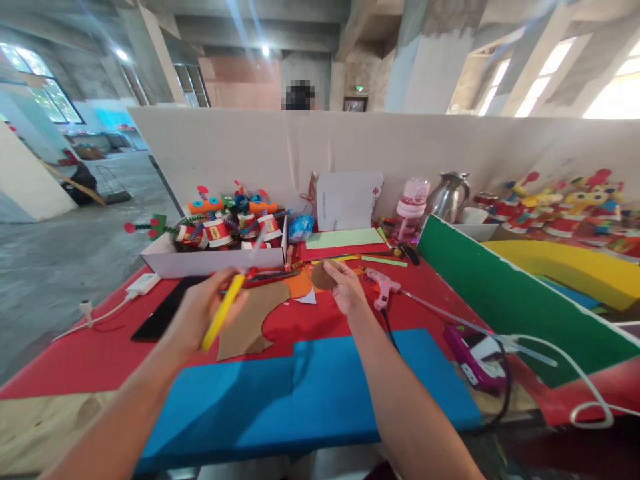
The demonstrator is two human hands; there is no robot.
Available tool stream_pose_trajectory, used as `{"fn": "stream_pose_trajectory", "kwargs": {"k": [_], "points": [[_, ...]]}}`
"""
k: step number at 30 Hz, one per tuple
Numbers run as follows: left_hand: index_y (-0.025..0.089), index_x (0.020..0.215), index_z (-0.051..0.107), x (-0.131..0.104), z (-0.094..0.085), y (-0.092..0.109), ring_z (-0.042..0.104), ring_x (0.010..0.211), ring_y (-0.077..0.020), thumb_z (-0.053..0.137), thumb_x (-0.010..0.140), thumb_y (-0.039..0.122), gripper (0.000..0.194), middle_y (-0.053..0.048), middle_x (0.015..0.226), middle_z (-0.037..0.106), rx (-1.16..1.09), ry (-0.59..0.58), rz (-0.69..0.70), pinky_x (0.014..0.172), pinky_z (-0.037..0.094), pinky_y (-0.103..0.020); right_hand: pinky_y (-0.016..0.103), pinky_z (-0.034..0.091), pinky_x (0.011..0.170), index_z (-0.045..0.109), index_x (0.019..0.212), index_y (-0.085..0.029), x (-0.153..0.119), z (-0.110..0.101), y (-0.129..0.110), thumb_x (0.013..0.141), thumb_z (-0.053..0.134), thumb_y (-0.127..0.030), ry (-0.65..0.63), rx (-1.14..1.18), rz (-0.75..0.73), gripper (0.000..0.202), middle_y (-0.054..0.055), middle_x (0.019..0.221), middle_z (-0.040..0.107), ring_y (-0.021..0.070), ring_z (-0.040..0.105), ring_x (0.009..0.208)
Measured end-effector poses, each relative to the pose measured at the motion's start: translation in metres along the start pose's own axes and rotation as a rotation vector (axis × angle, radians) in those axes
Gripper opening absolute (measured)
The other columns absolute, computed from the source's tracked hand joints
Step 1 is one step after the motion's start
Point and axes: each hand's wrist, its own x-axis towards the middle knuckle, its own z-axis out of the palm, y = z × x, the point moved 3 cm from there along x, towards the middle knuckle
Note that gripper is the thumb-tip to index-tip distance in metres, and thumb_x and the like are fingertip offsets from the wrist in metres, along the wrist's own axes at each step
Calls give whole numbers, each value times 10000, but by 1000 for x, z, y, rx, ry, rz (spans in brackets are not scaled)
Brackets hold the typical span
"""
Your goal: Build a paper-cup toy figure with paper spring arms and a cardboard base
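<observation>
My left hand (215, 303) is closed on a yellow utility knife (223, 312), held at a slant above a cut piece of brown cardboard (257, 317). A pale, blurred strip extends from the knife's upper end. My right hand (346, 287) pinches a small round brown cardboard disc (324, 275) over the red table covering. Just right of that hand lies a pink glue gun (383, 285). Orange paper (299, 285) and a white scrap (307, 297) lie between the hands.
Blue sheets (320, 393) cover the front edge. At the left are a black tablet (163, 310) and a white box (215, 262) of cup figures. A green board (520, 307), purple power strip (475, 360) and cables stand right. A pink bottle (411, 210) and metal jug (449, 195) are behind.
</observation>
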Motion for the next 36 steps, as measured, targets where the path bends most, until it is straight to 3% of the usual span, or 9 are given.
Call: {"fn": "stream_pose_trajectory", "kwargs": {"k": [3, 6, 10, 15, 24, 36], "points": [[200, 1183, 546, 29, 31, 29, 639, 666, -196, 514, 786, 315, 415, -11, 725, 660, 41, -108, 168, 635, 479, -275, 219, 461, 607, 690, 747, -201, -3, -2, -14, 546, 831, -350, -15, -53, -90, 287, -30, 681, 695, 121, 622, 655], [184, 1313, 448, 39, 49, 39, 657, 753, -220, 493, 808, 282, 517, -73, 909, 686, 133, -160, 306, 650, 467, -279, 226, 456, 610, 701, 726, -200, -4, -6, -22, 539, 838, -358, 10, -101, -149, 281, -31, 671, 695, 115, 606, 632], [213, 1351, 437, 34, 61, 27, 661, 938, -248, 498, 827, 270, 530, -116, 1159, 645, 257, -171, 303, 747, 480, -286, 241, 459, 627, 708, 693, -199, -1, -10, -21, 526, 845, -361, 24, -172, -168, 271, -29, 658, 695, 119, 600, 621], [243, 1418, 397, 32, 67, 14, 656, 973, -266, 425, 895, 288, 526, -113, 1264, 609, 391, -222, 385, 744, 496, -303, 249, 458, 675, 723, 730, -209, 1, -8, -15, 537, 834, -341, -8, -215, -127, 259, -19, 716, 712, 128, 609, 671], [220, 1427, 400, 31, 74, 13, 674, 923, -264, 374, 916, 240, 512, -114, 1184, 651, 466, -257, 525, 726, 521, -333, 260, 454, 689, 701, 713, -215, -1, -2, -9, 541, 830, -382, -90, -231, -128, 272, -26, 694, 680, 133, 589, 666], [212, 1424, 400, 31, 76, 12, 674, 971, -275, 416, 906, 225, 518, -121, 1251, 630, 415, -283, 530, 772, 528, -357, 282, 467, 735, 717, 750, -223, 0, -5, -7, 557, 836, -407, -121, -307, -131, 292, -18, 744, 710, 148, 616, 706]]}}
